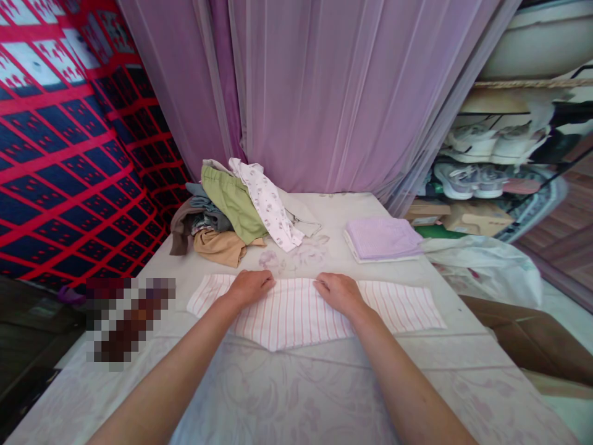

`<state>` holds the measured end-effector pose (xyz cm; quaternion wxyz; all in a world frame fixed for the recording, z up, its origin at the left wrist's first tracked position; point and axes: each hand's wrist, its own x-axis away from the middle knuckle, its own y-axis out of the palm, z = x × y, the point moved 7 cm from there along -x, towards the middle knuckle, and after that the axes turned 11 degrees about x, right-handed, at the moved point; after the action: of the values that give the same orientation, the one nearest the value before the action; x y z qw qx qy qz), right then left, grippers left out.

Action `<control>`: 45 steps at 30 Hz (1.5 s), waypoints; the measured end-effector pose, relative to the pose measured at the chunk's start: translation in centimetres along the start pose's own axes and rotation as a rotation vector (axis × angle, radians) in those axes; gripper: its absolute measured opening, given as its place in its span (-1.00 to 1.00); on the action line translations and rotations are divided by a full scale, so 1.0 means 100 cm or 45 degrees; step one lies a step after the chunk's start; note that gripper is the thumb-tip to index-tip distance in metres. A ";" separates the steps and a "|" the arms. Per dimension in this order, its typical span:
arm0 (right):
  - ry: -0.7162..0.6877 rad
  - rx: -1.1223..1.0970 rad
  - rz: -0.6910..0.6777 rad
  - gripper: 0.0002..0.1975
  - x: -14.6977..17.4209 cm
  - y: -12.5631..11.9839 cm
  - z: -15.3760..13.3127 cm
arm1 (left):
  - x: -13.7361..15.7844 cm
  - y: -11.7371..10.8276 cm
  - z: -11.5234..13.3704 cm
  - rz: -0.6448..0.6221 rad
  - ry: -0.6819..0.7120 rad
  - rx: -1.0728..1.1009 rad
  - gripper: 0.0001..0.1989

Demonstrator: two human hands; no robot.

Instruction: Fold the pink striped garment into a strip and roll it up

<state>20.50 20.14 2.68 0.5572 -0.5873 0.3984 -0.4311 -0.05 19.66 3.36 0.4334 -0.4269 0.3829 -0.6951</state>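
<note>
White trousers with pink stripes (291,315) lie folded lengthwise across the table in front of me, with a pointed corner toward me. My left hand (252,287) is closed on their far edge, left of the middle. Farther right along that edge, my right hand (340,292) grips the cloth, fingers curled in. Beyond my left hand sits a loose heap of clothes, with green trousers (231,201) and a white printed garment (269,207) on top. A neatly folded lilac cloth (382,238) rests beyond my right hand on a pale folded piece.
The table (296,402) has a pale floral cover. Purple curtains (315,93) hang behind it, and a red-and-dark checked cloth (69,148) hangs at the left. On the right are a shoe rack with sneakers (467,179) and a brown box (532,340). A pixelated patch covers something at left.
</note>
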 end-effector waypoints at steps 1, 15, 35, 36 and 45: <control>0.023 0.002 -0.019 -0.70 -0.002 0.001 0.001 | -0.001 0.000 0.001 0.000 -0.018 -0.039 -0.74; 0.079 -0.024 0.079 -0.80 -0.002 0.004 0.015 | -0.004 0.005 -0.001 0.061 -0.135 -0.159 -0.73; 0.330 0.116 0.411 -0.78 0.037 0.009 0.104 | -0.002 0.011 0.003 0.223 -0.184 -0.245 -0.67; 0.346 0.115 0.421 -0.78 0.039 0.010 0.109 | -0.002 0.011 0.003 0.216 -0.195 -0.243 -0.68; 0.548 0.137 0.478 -0.73 0.057 0.014 0.148 | -0.001 0.008 0.008 0.190 -0.209 -0.281 -0.66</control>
<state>36.37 19.27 1.48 0.5602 -0.3681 0.5858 -0.4555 0.89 19.37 2.86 0.4640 -0.4977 0.4510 -0.5777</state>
